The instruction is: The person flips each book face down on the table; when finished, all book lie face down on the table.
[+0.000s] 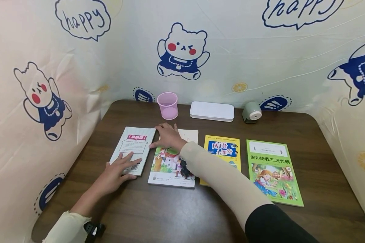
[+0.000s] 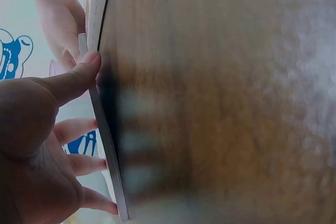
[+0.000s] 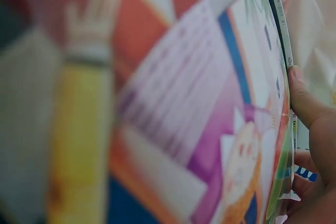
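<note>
A white book [image 1: 130, 145] with a pink label and a barcode lies at the left of a row of books. My left hand [image 1: 117, 172] rests on its lower part, fingers spread and straight; in the left wrist view the thumb [image 2: 84, 77] is at the book's edge [image 2: 111, 150]. Reaching across a picture-covered book [image 1: 167, 175], my right hand [image 1: 170, 137] touches the white book's right edge near its top corner. That picture cover [image 3: 173, 77] fills most of the right wrist view, with the right thumb [image 3: 300, 90] at a book edge.
Right of the hands lie a yellow book [image 1: 225, 141], partly under the right sleeve [image 1: 222, 179], and a green book [image 1: 273, 168]. Along the back of the brown table [image 1: 182, 212] stand a pink cup [image 1: 168, 107], a white flat case [image 1: 212, 111] and a grey-green small object [image 1: 251, 111].
</note>
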